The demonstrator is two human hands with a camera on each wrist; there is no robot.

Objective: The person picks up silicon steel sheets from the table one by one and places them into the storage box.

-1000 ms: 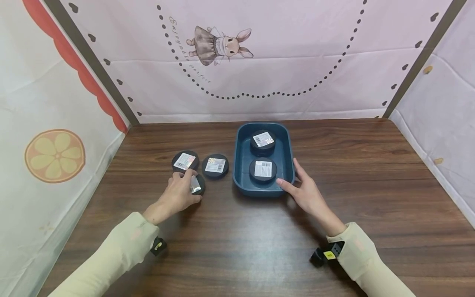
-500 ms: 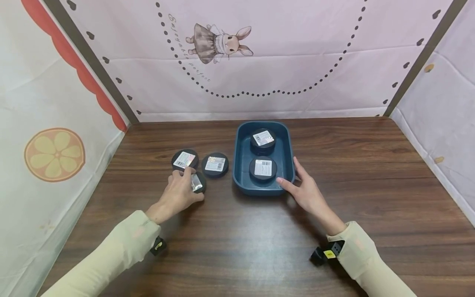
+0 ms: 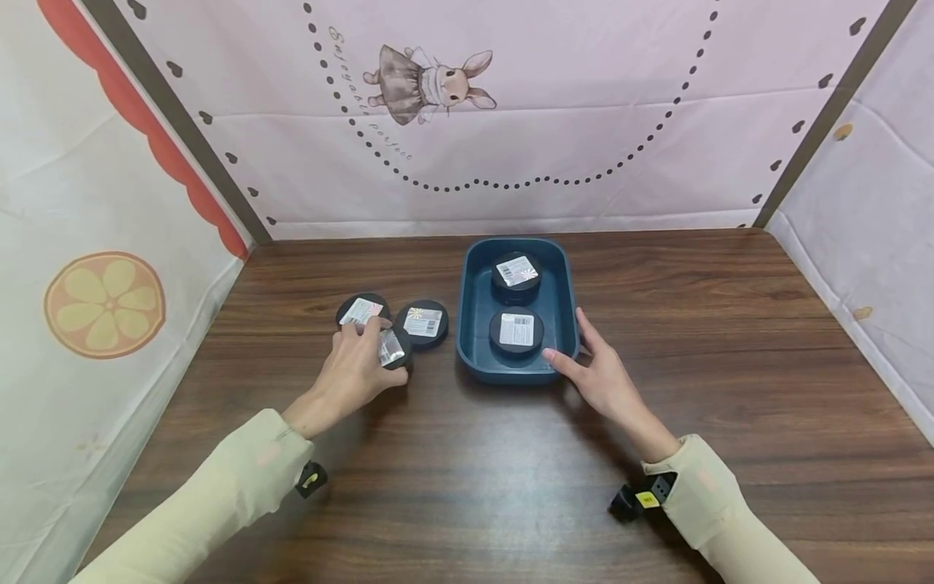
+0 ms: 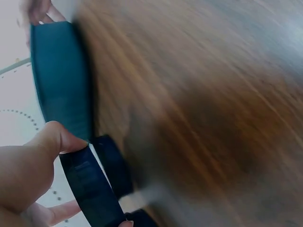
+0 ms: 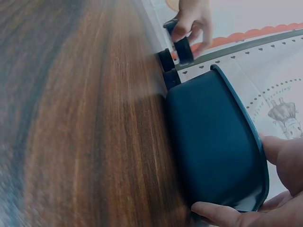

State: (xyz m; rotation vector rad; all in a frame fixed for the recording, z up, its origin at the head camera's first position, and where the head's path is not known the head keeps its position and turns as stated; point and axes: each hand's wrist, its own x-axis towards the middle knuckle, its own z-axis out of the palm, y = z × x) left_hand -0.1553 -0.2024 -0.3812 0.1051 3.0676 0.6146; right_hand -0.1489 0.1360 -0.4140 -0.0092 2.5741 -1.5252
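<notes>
My left hand [image 3: 350, 369] pinches a flat round black container [image 3: 394, 350] with a white barcode label, thumb on one side and fingers on the other. In the right wrist view this container [image 5: 183, 50] is raised above two others on the table. Those two, a left container [image 3: 361, 308] and a container closer to the tray [image 3: 423, 324], lie just beyond my left hand. On the right, my right hand [image 3: 601, 377] grips the near right corner of a deep blue tray [image 3: 467, 357], thumb at the rim and fingers along the outer wall.
Inside the tray are a back container [image 3: 516, 276], which sits higher, and a front container [image 3: 516, 331]. The wooden table [image 3: 467, 487] ends at a pink patterned cloth wall [image 3: 584, 122]. Side cloths [image 3: 109, 203] stand left and right.
My left hand has lifted the black container and moved it slightly right and away from me, so it now overlaps the neighbouring one in view. My right hand and the tray stay put.
</notes>
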